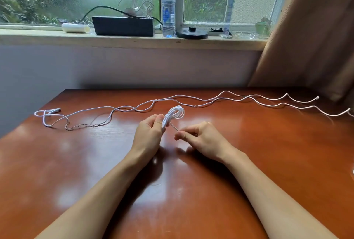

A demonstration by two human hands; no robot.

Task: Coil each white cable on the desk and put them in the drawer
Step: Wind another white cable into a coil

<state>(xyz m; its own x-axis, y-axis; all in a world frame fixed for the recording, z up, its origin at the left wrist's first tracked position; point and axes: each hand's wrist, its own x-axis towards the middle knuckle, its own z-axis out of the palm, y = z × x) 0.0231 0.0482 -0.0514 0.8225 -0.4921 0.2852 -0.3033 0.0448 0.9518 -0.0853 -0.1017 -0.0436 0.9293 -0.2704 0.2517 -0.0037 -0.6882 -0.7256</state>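
Forearms: both forearms [107, 190] are bare and reach in from the near edge of the reddish-brown surface [249, 162], drawing together toward its middle.
Left grip: the left hand [148, 133] has thumb and fingers curled tight round the lower end of the coiled cable [175, 113].
Right grip: the right hand [201, 137] has its fingertips narrowed to a pinch on the tail [174, 127] of that cable, just right of the left grip.
Cable look: it is thin, white and gathered into several small loops, with a few turns wound round its neck directly above the left grip.
Cable axis: the bundle is an elongated oval. Its long axis slants from the left grip up and away to the right, with the looped end farthest from the hand. The short tail runs straight down-right from the neck into the right grip.
Cable place: it is held between the two grips over the middle of the surface.
Loose cables: two long white loose cables [103, 107] lie uncoiled beyond both grips. They run left to right across the surface in wavy lines that cross each other.
Left end: a plug [55, 110] lies far left of the left grip, beside a darker, kinked stretch [80, 126].
Windowsill: well beyond the grips stand a clear bottle [168, 8] and a black box [123, 26].
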